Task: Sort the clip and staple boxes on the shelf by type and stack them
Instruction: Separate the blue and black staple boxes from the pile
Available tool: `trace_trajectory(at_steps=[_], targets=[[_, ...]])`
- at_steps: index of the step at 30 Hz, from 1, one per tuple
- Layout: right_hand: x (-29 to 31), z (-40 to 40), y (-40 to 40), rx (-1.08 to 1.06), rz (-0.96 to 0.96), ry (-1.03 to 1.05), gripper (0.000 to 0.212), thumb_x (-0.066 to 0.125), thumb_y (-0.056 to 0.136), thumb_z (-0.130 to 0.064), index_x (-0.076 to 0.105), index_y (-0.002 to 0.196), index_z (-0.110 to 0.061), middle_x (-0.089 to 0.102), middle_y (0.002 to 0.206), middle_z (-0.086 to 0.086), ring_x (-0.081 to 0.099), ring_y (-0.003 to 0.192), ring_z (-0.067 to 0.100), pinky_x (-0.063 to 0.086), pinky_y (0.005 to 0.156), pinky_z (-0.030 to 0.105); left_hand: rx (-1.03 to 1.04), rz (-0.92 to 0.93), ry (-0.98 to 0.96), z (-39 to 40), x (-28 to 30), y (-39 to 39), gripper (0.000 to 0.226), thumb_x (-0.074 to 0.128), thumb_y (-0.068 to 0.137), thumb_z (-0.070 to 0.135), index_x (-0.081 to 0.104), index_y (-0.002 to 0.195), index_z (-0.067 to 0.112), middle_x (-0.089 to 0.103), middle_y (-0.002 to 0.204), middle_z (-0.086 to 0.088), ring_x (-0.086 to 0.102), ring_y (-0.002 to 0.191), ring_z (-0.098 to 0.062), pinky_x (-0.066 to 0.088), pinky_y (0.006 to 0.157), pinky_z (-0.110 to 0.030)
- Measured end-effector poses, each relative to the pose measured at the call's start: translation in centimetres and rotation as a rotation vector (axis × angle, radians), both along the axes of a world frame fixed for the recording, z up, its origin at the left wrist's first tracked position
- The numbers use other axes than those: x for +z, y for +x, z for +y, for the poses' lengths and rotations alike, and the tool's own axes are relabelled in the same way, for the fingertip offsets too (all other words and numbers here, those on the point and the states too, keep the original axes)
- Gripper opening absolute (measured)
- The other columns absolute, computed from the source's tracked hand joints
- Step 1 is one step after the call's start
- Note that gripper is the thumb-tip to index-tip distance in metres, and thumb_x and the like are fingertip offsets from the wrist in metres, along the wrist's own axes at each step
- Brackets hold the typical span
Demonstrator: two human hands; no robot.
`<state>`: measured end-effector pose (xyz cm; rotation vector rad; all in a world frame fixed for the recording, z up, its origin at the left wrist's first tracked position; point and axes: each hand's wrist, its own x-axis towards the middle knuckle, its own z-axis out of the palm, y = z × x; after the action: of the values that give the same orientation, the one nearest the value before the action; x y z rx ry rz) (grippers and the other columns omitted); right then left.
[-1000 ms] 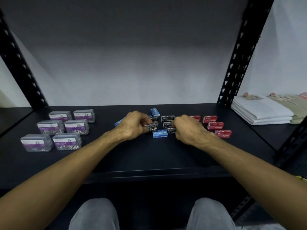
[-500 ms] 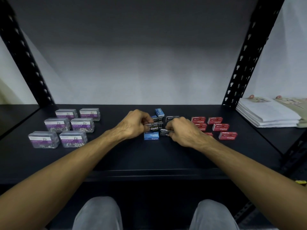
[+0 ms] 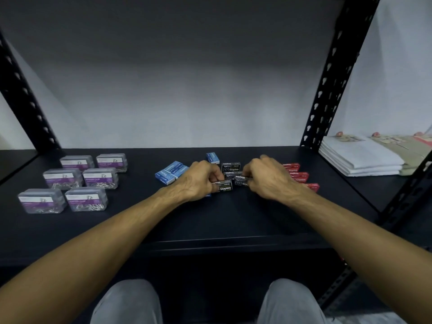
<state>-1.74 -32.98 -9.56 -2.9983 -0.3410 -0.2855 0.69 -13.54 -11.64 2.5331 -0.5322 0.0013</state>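
Observation:
Black staple boxes cluster mid-shelf between my hands. My left hand pinches one black box at the front of the cluster. My right hand pinches another black box beside it. Blue staple boxes lie left of my left hand, with one more behind it. Red staple boxes sit partly hidden behind my right hand. Several clear paper clip boxes with purple labels stand in two rows on the left.
The black shelf has upright black posts at the left and right. Stacked white envelopes lie on the neighbouring shelf to the right. The shelf's front edge runs just above my knees.
Both hands stay at the black boxes, shifting them slightly. My left hand has moved right, uncovering the blue boxes on its left and hiding the blue box at the front.

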Motion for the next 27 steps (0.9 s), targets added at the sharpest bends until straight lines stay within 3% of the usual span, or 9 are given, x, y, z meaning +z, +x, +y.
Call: trace_trajectory(at_steps=[4, 9, 20, 27], targets=[[-0.3, 0.5, -0.2, 0.03, 0.024, 0.003, 0.034, 0.065, 0.085, -0.015, 0.07, 0.117, -0.026, 0.064, 0.111, 0.012, 0.062, 0.1, 0.029, 0.05, 0.087, 0.034, 0.0, -0.013, 0.035, 0.8, 0.0, -0.1, 0.017, 0.075, 0.08, 0.011, 0.071, 0.09, 0.024, 0.068, 0.079, 0.011, 0.06, 0.067, 0.003, 0.041, 0.061, -0.008], [-0.5, 0.8, -0.2, 0.056, 0.035, 0.01, 0.028, 0.064, 0.086, -0.012, 0.072, 0.111, -0.021, 0.067, 0.106, 0.012, 0.063, 0.098, 0.028, 0.052, 0.088, 0.035, 0.023, -0.017, 0.071, 2.0, 0.0, 0.0, 0.017, 0.074, 0.081, 0.01, 0.071, 0.093, 0.022, 0.065, 0.077, 0.014, 0.059, 0.065, 0.004, 0.038, 0.058, -0.007], [-1.0, 0.5, 0.6, 0.077, 0.086, 0.001, 0.033, 0.065, 0.087, -0.017, 0.069, 0.119, -0.026, 0.064, 0.115, 0.01, 0.058, 0.109, 0.026, 0.048, 0.093, 0.035, 0.01, -0.015, 0.08, 1.1, -0.1, 0.1, 0.019, 0.073, 0.08, 0.01, 0.071, 0.095, 0.021, 0.068, 0.084, 0.006, 0.062, 0.072, -0.007, 0.049, 0.071, -0.022], [-1.2, 0.3, 0.8, 0.111, 0.102, 0.003, 0.034, 0.065, 0.087, -0.018, 0.067, 0.12, -0.027, 0.064, 0.118, 0.009, 0.056, 0.11, 0.026, 0.049, 0.094, 0.039, 0.014, -0.038, 0.103, 2.7, -0.1, -0.2, 0.022, 0.072, 0.08, 0.009, 0.071, 0.101, 0.017, 0.063, 0.078, 0.012, 0.059, 0.068, -0.002, 0.042, 0.063, -0.013]])
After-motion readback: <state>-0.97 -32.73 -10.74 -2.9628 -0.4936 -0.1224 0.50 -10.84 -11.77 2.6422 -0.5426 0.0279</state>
